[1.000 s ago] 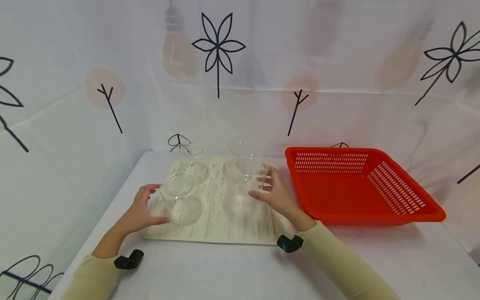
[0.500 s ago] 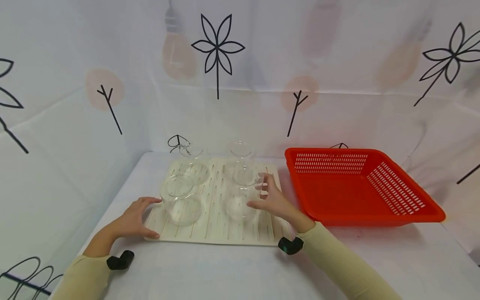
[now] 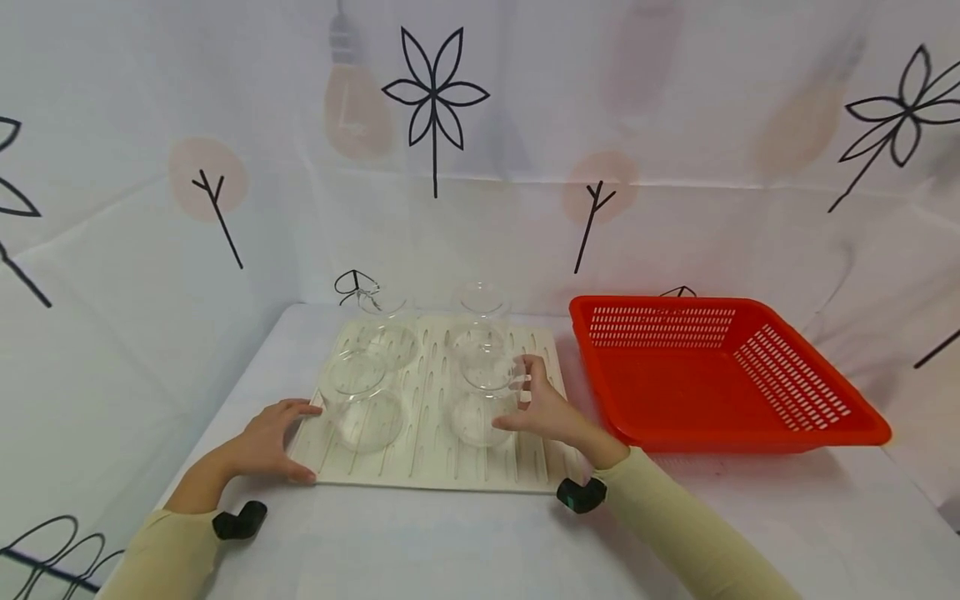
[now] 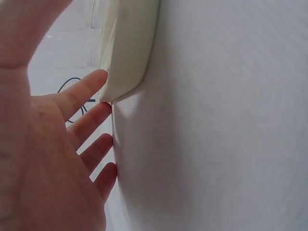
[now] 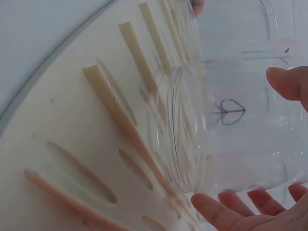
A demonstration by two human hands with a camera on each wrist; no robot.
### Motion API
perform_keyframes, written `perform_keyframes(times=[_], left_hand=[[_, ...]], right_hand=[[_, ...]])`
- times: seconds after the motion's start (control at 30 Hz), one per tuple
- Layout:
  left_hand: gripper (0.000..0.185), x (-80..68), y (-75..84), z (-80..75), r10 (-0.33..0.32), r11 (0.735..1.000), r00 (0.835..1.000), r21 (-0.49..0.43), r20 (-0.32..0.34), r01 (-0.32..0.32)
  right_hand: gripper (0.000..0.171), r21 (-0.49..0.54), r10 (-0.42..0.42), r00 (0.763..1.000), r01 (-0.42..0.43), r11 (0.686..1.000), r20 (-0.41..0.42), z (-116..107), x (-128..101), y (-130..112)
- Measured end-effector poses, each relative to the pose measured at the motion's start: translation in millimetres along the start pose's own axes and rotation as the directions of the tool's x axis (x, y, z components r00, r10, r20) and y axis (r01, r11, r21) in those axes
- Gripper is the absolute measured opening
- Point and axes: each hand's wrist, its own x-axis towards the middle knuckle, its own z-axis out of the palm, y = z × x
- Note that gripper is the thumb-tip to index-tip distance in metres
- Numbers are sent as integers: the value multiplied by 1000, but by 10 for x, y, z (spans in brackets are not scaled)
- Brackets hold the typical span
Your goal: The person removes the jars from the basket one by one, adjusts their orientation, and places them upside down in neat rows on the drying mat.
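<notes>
My right hand (image 3: pixel 543 408) curves round the side of a clear straight-walled cup (image 3: pixel 486 383) at the front right of the cream drying mat (image 3: pixel 427 467). In the right wrist view, the thumb lies along one side of this cup (image 5: pixel 231 139) and the fingertips are right at the other. My left hand (image 3: pixel 262 446) rests beside the mat's front left corner, fingers spread and holding nothing. A second clear cup (image 3: pixel 362 392) stands on the mat to its right. Behind stand two more clear cups, one at back left (image 3: pixel 386 329) and one at back right (image 3: pixel 480 312).
A red plastic basket (image 3: pixel 660 392) with slotted walls stands on the white-covered table (image 3: pixel 420 542), close to the right of the mat. A white patterned cloth (image 3: pixel 495 225) hangs behind the table. Dark wrist cameras (image 3: pixel 240 521) are worn on both wrists.
The right hand has brought its cup down and toward me, from tilted to upright on the mat. The left hand has drawn away from the front left cup, leftward and nearer me.
</notes>
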Motion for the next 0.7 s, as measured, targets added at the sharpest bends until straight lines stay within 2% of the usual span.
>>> perform_keyframes(times=[0.23,0.4,0.53,0.7], left_hand=[[97,-4,22,4,-17,1000,1000,-7,9,17],[97,1,29,1,-16,1000,1000,-11,11,16],[96,-2,33,0,-14,1000,1000,-15,15,14],[96,-2,38,6,-12,1000,1000,-23,13,12]], right_hand=[[94,-3,-5,1000,5,1000,17,-9,7,3],[97,-16,13,1000,-13,1000,-1,-12,8,-22],[93,10,-49,997,49,999,-53,-22,12,-69],[89,28,-143,982,147,989,-121,-101,2,-197]])
